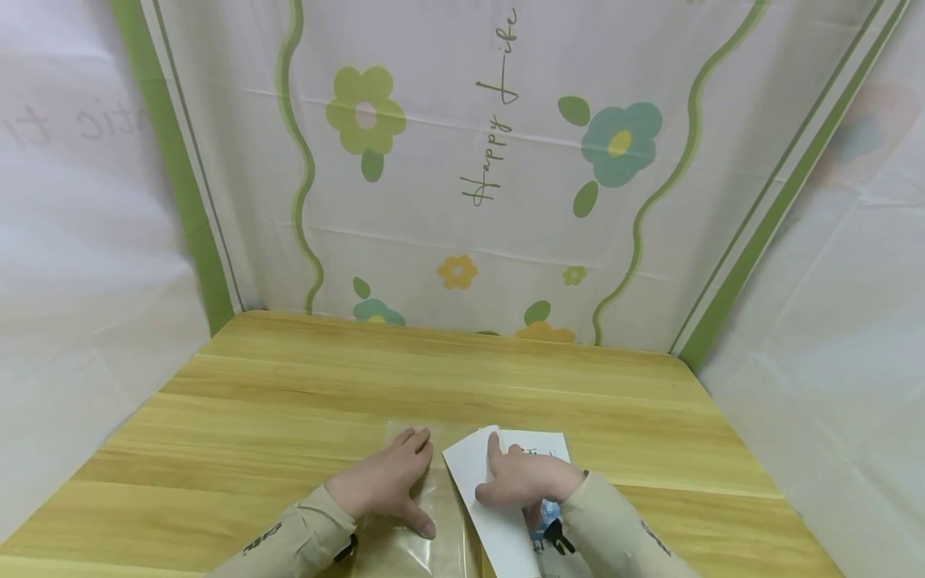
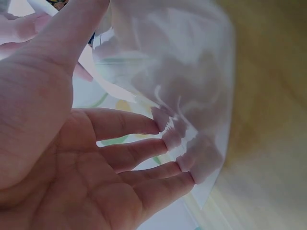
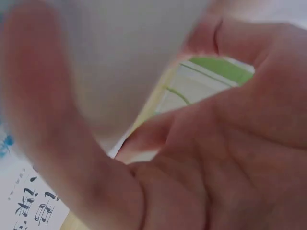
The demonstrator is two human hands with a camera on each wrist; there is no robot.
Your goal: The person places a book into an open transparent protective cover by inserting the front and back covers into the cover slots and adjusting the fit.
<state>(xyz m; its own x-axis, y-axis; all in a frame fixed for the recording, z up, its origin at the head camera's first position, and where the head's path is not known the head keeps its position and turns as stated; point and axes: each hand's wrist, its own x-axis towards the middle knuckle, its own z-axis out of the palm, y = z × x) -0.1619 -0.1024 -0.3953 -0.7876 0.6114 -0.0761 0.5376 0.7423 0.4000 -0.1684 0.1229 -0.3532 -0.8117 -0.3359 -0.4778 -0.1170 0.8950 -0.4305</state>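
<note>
My left hand (image 1: 386, 486) lies with spread fingers on a clear plastic sleeve (image 1: 415, 562) on the table. The left wrist view shows the fingertips against the sheer plastic (image 2: 168, 52). Just to the right, my right hand (image 1: 531, 478) holds a white paper (image 1: 502, 534) between its fingers, the index finger stretched along it. The paper slants over the sleeve's right edge. Behind and right of it shows a printed sheet (image 1: 555, 443) with black lettering and a blue picture, partly covered by the right hand. That lettering (image 3: 33, 206) also appears in the right wrist view.
The wood-grain table (image 1: 405, 369) stretches away in front of both hands. A white curtain (image 1: 433, 201) with flowers and green lines hangs at its far edge. More white cloth (image 1: 79, 321) hangs along the left side, and likewise along the right.
</note>
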